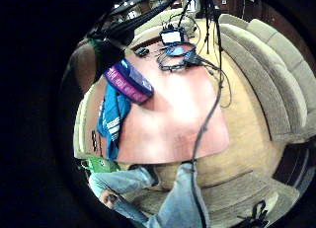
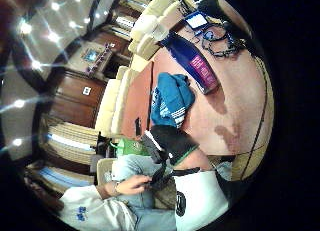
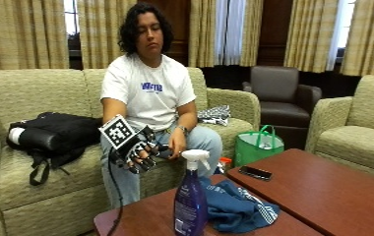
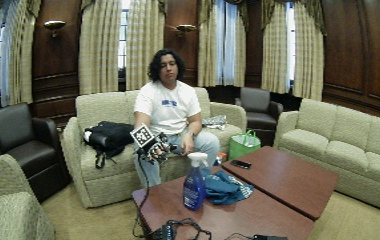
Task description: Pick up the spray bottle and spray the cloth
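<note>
Hand [image 3: 138, 152] above knee, short of table [image 3: 331, 191] edge.

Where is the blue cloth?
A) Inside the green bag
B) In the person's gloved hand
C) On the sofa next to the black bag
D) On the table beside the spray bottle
D. The blue cloth lies crumpled on the table right beside the standing spray bottle, while the gloved hand is over the person's lap.
</note>
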The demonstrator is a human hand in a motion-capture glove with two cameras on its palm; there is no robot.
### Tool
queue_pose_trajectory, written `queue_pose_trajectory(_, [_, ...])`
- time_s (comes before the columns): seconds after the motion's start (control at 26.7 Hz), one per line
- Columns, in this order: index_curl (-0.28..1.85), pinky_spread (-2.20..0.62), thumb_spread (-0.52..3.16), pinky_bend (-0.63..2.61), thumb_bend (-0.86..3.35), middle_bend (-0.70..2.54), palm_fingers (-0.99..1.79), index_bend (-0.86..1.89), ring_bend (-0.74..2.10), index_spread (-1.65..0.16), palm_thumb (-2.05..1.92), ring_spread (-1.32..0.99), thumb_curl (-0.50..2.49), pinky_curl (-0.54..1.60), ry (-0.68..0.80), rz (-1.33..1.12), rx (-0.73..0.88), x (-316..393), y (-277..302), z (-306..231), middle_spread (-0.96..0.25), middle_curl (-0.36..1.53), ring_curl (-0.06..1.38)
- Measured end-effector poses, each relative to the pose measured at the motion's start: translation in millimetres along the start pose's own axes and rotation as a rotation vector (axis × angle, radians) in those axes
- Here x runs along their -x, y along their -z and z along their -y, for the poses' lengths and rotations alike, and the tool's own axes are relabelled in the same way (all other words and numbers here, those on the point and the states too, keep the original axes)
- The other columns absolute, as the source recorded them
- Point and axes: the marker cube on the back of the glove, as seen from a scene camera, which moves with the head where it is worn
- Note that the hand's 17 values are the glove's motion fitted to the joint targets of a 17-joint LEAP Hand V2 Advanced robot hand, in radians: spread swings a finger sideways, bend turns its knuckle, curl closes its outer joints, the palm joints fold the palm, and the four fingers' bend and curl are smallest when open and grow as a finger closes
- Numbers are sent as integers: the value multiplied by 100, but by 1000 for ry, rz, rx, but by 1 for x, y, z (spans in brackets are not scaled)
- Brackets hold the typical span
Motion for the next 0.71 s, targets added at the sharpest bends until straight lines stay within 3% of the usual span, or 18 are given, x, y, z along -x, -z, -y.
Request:
queue_pose_trajectory(0.34, [20, 17, 97, 35, -2, 25, 62, 11, 50, -39, 48, -12, 29, 31, -66, 85, 99, -12, -29, 17, -12, 34, 32])
queue_pose_trajectory(0.56, [21, 16, 98, 34, -2, 25, 63, 12, 49, -38, 48, -13, 30, 32, -13, 175, -134, -11, -52, 54, -12, 35, 33])
queue_pose_trajectory(0.71, [21, 15, 97, 32, -3, 25, 65, 11, 49, -38, 48, -13, 30, 32, -32, 239, -2, -3, -53, 50, -13, 36, 33])
